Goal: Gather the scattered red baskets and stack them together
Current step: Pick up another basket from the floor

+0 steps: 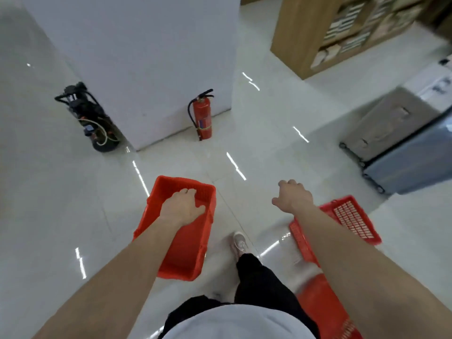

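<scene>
My left hand (182, 206) grips the rim of a solid-walled red basket (186, 243), which hangs tilted above the floor at centre left. My right hand (292, 195) hovers in the air to the right with its fingers loosely bent and nothing in it. Under my right forearm a second red basket (352, 217) with a slotted wall lies on the floor, partly hidden by the arm. More red basket plastic (322, 304) shows lower down beside my leg; I cannot tell whether it belongs to the same basket.
A white pillar (146, 57) stands ahead with a red fire extinguisher (203, 116) at its base and a black wheeled device (90, 118) on its left. Two suitcases (401, 145) stand at the right, with a wooden shelf (342, 33) behind them. The floor is glossy white tile.
</scene>
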A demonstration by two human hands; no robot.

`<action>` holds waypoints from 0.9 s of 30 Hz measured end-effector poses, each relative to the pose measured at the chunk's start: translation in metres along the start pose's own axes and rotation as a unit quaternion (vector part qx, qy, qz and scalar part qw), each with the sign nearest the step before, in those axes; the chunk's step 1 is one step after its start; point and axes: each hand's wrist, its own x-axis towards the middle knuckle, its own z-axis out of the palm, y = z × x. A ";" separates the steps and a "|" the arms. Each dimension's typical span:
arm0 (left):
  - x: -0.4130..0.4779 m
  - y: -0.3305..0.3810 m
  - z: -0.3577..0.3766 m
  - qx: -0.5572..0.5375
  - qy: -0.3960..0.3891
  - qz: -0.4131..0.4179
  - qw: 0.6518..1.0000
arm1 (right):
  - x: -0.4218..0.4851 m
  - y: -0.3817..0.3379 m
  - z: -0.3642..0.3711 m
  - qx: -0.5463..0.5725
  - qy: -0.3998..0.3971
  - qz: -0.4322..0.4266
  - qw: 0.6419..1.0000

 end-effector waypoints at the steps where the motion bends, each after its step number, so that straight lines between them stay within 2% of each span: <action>1: -0.003 0.011 0.004 0.021 -0.009 0.029 0.999 | -0.020 0.018 0.011 0.018 0.001 0.026 0.999; 5: -0.029 0.064 0.025 0.066 -0.058 0.105 0.991 | -0.106 0.084 0.058 0.088 0.003 0.128 0.988; 11: -0.076 0.164 0.069 0.113 -0.114 0.228 0.960 | -0.226 0.176 0.110 0.184 0.004 0.248 0.951; 17: -0.120 0.271 0.122 0.180 -0.132 0.324 0.919 | -0.319 0.264 0.176 0.262 0.006 0.359 0.896; 23: -0.165 0.359 0.201 0.219 -0.165 0.347 0.897 | -0.384 0.355 0.264 0.327 0.000 0.421 0.846; 27: -0.188 0.412 0.266 0.199 -0.179 0.313 0.911 | -0.401 0.427 0.326 0.369 -0.016 0.433 0.822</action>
